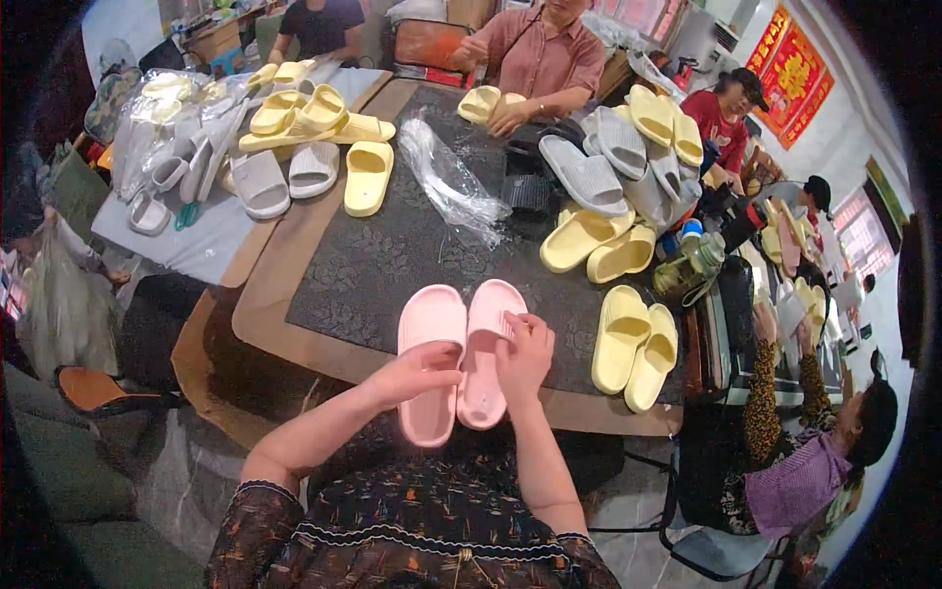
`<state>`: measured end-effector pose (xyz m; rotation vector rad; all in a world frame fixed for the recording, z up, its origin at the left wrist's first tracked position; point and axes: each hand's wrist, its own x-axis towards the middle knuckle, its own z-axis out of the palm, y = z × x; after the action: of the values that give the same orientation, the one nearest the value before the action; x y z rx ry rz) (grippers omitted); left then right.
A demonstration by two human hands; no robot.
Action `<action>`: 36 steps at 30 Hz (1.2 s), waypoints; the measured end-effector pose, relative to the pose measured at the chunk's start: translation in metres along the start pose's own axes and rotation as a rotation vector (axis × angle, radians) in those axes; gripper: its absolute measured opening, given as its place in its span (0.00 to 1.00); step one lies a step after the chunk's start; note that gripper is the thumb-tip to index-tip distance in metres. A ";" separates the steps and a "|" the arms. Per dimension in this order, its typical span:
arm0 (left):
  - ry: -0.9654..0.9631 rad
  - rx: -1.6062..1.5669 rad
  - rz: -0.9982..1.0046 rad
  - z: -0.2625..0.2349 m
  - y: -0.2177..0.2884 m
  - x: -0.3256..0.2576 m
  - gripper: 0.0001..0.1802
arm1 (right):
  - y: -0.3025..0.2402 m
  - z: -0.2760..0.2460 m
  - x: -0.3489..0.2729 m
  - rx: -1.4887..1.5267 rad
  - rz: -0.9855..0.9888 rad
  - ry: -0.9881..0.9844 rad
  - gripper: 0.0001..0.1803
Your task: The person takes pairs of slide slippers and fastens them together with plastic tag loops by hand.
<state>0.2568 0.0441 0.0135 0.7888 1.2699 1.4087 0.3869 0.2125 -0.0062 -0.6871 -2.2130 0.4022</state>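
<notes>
A pair of pink slippers (432, 316) lies side by side at the table's near edge, toes pointing away and heels overhanging. My left hand (417, 375) is closed on the left slipper from its outer side. Its fingers reach in at the strap opening, the thumb lower over the footbed, and the fingertips are partly hidden. On the right slipper (483, 378), my right hand (526, 355) grips the outer side, its fingers bent over the edge of the strap.
A yellow pair (622, 339) lies to the right. Piled grey and yellow slippers (581, 175) stand beyond it, near a bottle (690, 267). A plastic bag of white strips (446, 177) lies mid-table. More slippers (260, 185) fill the left. Co-workers (549, 59) sit around.
</notes>
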 end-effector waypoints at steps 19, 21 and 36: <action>0.555 1.290 0.227 -0.089 0.062 0.098 0.19 | 0.032 0.026 -0.012 0.719 0.235 0.062 0.06; 0.572 1.329 0.174 -0.092 0.049 0.124 0.20 | 0.032 0.025 -0.011 0.666 0.216 0.075 0.06; 0.704 1.106 0.234 -0.077 0.044 0.149 0.07 | 0.029 0.033 -0.007 0.707 0.296 0.086 0.03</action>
<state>0.1364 0.1689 0.0141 1.2222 2.6687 1.1093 0.3767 0.2297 -0.0459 -0.6125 -1.7090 1.2049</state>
